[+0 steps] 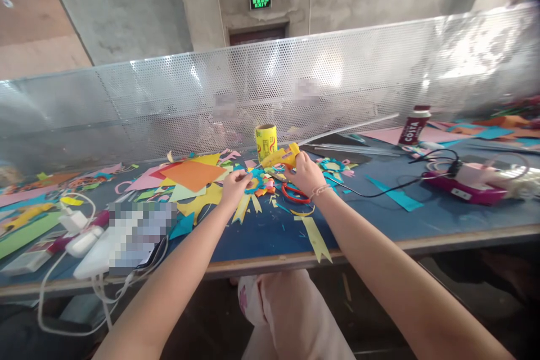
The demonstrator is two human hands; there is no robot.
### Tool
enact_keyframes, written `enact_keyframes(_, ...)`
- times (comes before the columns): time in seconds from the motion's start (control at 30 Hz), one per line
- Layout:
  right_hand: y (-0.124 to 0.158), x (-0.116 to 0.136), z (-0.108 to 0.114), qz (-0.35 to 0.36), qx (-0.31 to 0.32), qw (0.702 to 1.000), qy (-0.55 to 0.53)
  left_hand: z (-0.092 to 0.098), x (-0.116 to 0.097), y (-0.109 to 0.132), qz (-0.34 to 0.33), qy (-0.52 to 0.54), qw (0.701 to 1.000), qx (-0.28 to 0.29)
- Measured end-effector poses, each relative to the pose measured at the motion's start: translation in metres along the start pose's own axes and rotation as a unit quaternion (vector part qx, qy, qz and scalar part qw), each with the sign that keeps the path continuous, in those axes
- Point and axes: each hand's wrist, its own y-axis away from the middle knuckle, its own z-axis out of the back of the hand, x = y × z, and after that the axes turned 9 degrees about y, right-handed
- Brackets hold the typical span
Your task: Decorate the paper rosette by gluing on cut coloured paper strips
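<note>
My right hand (307, 174) is wrapped round a yellow hot glue gun (279, 157), its nozzle end pointing left. Below the gun lies a paper rosette (262, 181) of blue and other coloured strips, with pale yellow forked tails (242, 208). The fingers of my left hand (234, 187) are pinched together at the rosette's left edge. A red-orange ring (291, 196) rests just beneath my right hand. Nearer the table's front edge is a loose yellow forked paper strip (315, 238). Behind the gun stands a yellow tape roll (265, 142).
Coloured paper sheets (192, 174) and scraps cover the left side. A white device with cables (95, 256) sits front left. A black cord (379, 191) runs towards a magenta power strip (468, 188). A Costa bottle (414, 126) stands before the perforated metal screen (358, 79).
</note>
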Motion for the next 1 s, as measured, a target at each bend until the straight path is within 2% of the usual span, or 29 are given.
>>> enact_keyframes(0.23, -0.0003, -0.0027, -0.0047, 0.026, -0.022, 0.999, 0.009, 0.0004, -0.0001, 0.0002, -0.005, 0.005, 1.000, -0.002)
enact_keyframes(0.8, -0.0002, -0.0029, 0.0009, 0.041, -0.014, 0.999, 0.026, 0.0033, 0.0009, -0.0015, -0.007, 0.030, 0.999, -0.019)
enact_keyframes(1.0, 0.0004, -0.0015, 0.0026, 0.004, -0.005, 1.000, 0.022, 0.0034, -0.0021, -0.0013, 0.003, 0.069, 0.997, -0.029)
